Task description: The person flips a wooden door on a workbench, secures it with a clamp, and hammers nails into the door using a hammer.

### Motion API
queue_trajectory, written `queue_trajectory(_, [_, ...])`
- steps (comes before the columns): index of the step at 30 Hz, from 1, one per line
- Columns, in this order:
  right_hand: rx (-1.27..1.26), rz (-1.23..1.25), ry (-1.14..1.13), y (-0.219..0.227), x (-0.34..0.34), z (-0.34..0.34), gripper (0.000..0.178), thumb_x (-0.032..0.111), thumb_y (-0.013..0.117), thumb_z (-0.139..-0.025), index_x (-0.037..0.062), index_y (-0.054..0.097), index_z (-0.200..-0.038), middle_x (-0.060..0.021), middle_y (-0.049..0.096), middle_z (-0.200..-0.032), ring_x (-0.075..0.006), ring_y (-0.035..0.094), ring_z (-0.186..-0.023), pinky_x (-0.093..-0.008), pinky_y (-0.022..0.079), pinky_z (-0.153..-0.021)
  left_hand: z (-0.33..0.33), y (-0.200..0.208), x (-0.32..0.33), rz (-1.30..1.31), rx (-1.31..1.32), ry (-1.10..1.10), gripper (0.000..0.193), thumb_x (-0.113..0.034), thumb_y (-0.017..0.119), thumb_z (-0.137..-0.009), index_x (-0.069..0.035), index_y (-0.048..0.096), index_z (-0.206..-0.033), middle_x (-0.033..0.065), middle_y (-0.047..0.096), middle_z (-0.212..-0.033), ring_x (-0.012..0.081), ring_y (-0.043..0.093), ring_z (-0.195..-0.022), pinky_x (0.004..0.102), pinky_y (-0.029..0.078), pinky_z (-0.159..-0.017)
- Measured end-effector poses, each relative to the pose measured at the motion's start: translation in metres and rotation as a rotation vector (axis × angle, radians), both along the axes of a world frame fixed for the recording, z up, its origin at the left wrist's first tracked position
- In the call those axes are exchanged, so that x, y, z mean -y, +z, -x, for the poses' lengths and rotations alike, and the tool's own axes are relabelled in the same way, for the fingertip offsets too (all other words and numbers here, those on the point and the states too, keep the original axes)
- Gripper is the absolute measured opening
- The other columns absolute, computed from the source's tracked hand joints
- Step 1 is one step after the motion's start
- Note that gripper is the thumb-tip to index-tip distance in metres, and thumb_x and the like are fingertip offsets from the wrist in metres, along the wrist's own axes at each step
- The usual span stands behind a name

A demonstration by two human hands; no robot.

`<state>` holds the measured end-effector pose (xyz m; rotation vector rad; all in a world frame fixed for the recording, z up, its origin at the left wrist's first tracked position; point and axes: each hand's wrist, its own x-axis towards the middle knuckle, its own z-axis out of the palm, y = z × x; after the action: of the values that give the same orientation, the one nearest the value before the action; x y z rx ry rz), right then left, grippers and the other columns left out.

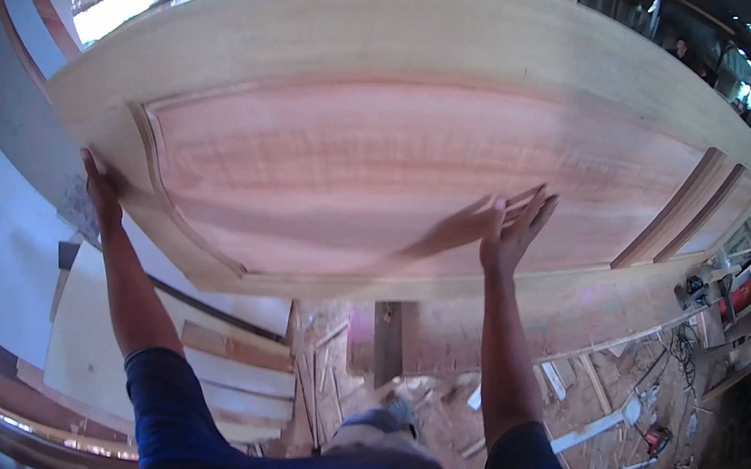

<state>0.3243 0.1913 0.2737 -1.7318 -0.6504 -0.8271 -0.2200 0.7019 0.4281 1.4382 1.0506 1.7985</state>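
One wooden door (387, 28) | one left hand (100, 191) at its edge, grip unclear | one right hand (507, 242) unclenched, empty

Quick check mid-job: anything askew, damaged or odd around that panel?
The floor at the right stands out: wood scraps lie strewn about, and a red tool lies among them, a possible trip hazard. The wooden panel shows no plain damage; its bowed upper edge is probably lens bending.
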Motion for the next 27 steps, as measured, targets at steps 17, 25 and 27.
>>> queue_trajectory(17, [-0.022, -0.116, 0.22, 0.129, -0.177, 0.272, 0.113, 0.053, 0.075, -0.098, -0.008, 0.013, -0.169, -0.0431, 0.007, -0.173, -0.0578, 0.003, -0.163, -0.067, 0.01, -0.13, 0.098, -0.047, -0.065, -0.107, -0.152, -0.17, 0.084, -0.063, 0.026, -0.117, 0.009, 0.045, -0.155, 0.0185, 0.056, -0.154, 0.0289, 0.05, -0.141, 0.041, 0.035, -0.121])
queue_trajectory(25, [0.89, -0.234, -0.076, 0.348, -0.251, 0.341, 0.046, 0.04, 0.077, -0.091, 0.0018, 0.076, -0.118, -0.0289, 0.073, -0.122, -0.0393, 0.067, -0.127, -0.0587, 0.042, -0.115, 0.068, -0.042, -0.007, -0.049, -0.064, -0.399, 0.117, -0.093, 0.04, -0.095, 0.013, 0.053, -0.143, 0.0232, 0.062, -0.14, 0.0326, 0.06, -0.125, 0.0446, 0.044, -0.111])
queue_trajectory(27, [0.815, -0.121, -0.095, 0.379, -0.262, 0.378, 0.035, 0.04, 0.08, -0.09, 0.006, 0.075, -0.093, -0.0194, 0.074, -0.095, -0.0346, 0.069, -0.096, -0.0514, 0.046, -0.094, 0.088, -0.078, -0.027, 0.065, -0.052, -0.556, 0.115, -0.091, 0.033, -0.099, 0.01, 0.047, -0.153, 0.0224, 0.057, -0.152, 0.0326, 0.056, -0.138, 0.0456, 0.039, -0.119])
